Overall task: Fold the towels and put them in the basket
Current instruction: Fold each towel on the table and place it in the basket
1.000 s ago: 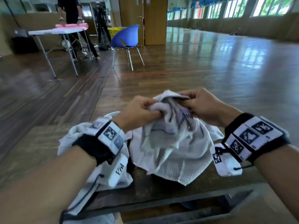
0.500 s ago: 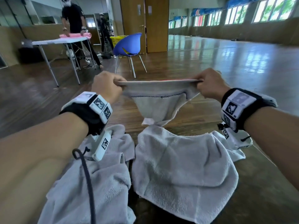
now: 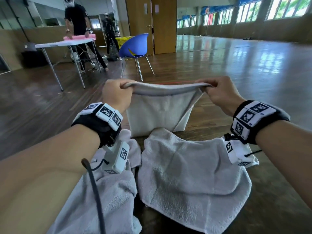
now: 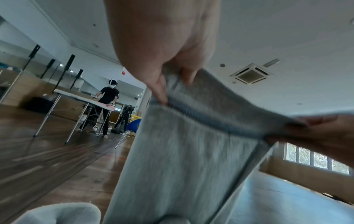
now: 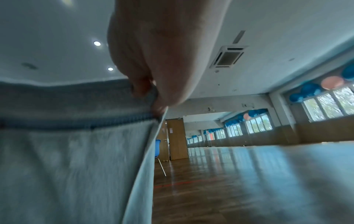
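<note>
A small white towel (image 3: pixel 157 112) hangs spread in the air in front of me, held by its top edge. My left hand (image 3: pixel 116 94) pinches its left top corner and my right hand (image 3: pixel 219 92) pinches its right top corner. The left wrist view shows the same towel (image 4: pixel 182 159) with my left hand's fingers (image 4: pixel 161 92) curled over its hem. In the right wrist view my right hand's fingers (image 5: pixel 141 89) clamp the towel (image 5: pixel 72 166) at its striped border. Two more white towels lie rumpled on the dark table, one (image 3: pixel 189 179) in the middle and one (image 3: pixel 101 200) at the left. No basket for them is in sight near me.
The table's far edge (image 3: pixel 202 130) lies just under the hanging towel. Beyond it, on the wooden floor, stand a blue chair (image 3: pixel 135 46) and a white folding table (image 3: pixel 64 43) where another person (image 3: pixel 77 16) works. A yellow basket (image 3: pixel 123 40) sits behind the chair.
Both hands had the towel bunched up low over the table, then rose and drew apart, stretching its top edge. Since half a second ago the towel hangs flatter and squarer.
</note>
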A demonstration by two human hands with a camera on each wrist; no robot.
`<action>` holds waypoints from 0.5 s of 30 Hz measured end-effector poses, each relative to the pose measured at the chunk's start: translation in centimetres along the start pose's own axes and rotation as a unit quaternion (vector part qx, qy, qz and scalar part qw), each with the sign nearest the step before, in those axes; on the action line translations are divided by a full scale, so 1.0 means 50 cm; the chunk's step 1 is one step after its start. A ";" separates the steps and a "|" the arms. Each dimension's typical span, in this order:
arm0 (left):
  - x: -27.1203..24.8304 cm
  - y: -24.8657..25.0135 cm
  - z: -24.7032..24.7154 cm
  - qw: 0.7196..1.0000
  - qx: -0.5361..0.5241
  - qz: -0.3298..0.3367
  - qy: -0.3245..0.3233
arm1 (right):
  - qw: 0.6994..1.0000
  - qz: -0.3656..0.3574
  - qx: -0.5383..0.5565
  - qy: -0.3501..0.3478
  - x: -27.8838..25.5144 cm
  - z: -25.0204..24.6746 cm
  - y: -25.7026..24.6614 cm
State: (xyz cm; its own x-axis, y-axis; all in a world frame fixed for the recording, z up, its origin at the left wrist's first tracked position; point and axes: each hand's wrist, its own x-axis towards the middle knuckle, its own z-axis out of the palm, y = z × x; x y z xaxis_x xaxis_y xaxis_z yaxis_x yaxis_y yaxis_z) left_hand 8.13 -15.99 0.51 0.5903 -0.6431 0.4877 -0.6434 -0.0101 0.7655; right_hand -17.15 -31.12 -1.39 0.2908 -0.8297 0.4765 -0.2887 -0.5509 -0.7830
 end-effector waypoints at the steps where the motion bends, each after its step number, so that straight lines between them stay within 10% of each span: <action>1: -0.002 0.003 -0.003 1.000 -0.010 0.018 0.024 | 1.000 -0.030 0.009 0.004 -0.004 0.002 -0.004; 15: -0.019 -0.079 0.041 1.000 0.001 0.010 -0.001 | 0.996 -0.003 -0.044 -0.074 0.004 0.037 0.064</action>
State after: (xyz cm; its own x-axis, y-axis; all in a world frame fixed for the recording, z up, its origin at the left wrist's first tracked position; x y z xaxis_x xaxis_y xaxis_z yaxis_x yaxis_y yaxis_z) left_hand 9.12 -16.94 -3.84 0.5763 -0.6454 0.5013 -0.6560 0.0004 0.7547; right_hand -16.30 -32.87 -4.53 0.4226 -0.8072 0.4121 -0.3640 -0.5676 -0.7384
